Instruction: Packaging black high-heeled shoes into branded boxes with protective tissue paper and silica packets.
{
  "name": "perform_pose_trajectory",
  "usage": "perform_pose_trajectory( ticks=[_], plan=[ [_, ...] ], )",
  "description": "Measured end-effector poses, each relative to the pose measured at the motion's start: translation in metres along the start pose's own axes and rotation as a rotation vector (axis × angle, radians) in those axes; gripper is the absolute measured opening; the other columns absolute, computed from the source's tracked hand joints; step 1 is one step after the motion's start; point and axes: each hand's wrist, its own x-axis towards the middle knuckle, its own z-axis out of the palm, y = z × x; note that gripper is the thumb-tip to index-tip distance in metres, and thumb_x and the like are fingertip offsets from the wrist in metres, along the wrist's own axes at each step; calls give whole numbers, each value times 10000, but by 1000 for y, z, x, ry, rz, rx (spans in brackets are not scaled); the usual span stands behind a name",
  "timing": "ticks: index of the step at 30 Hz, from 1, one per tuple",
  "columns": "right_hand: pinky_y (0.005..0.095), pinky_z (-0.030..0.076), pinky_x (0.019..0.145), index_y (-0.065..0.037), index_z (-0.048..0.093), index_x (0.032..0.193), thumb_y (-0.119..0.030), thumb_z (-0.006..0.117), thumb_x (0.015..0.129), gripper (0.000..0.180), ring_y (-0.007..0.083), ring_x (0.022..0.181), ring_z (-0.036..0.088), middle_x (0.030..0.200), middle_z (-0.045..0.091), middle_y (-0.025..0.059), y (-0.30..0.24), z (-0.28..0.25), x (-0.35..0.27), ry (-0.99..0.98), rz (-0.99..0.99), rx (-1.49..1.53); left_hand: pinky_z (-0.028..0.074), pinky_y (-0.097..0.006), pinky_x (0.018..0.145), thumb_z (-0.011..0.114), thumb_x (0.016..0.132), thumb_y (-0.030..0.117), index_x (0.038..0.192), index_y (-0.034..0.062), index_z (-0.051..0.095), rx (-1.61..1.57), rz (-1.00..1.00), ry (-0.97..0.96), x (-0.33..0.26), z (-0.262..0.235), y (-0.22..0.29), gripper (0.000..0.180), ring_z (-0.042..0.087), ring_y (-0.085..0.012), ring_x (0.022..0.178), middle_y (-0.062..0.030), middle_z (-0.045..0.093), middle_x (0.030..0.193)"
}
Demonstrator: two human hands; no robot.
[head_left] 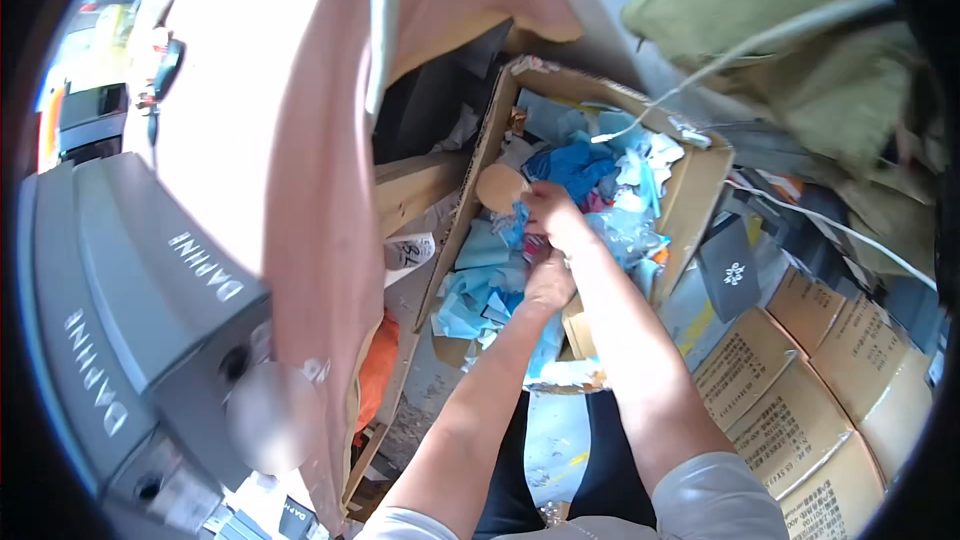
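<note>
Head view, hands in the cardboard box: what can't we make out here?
- Left hand: fingers sunk into the blue scraps; its grip is hidden.
- Right hand: what it pinches is too small and blurred to tell.
- Cardboard box: bottom buried under scraps; near edge covered by both forearms.
- Pink fabric: hides whatever lies left of the box.
- Frame rim: fisheye bending and black corners cut off the surroundings.

Cardboard box point(690, 190) seemingly crammed with blue scraps point(575, 168)
</note>
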Motion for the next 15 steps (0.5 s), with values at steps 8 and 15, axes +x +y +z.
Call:
perform_pose_trajectory(
  ticks=[8, 15],
  plan=[
    [233, 487, 645, 3, 596, 935, -140, 557, 944, 149, 47, 755, 562, 846, 617, 12, -53, -35, -221, -17, -429, -148, 376, -417, 971, 390, 918, 513, 1199, 51, 579, -431, 140, 650, -154, -51, 43, 573, 538, -271, 1144, -177, 605, 1167],
    [393, 455, 909, -49, 645, 1016, 24, 632, 747, 279, 322, 1047, 560, 1074, 607, 115, -95, 10, -401, -141, -1243, -923, 449, -368, 916, 514, 940, 401, 1204, 18, 555, -1573, 246, 212, -378, -104, 96, 467, 582, -199, 1083, -74, 622, 1166]
  ],
)
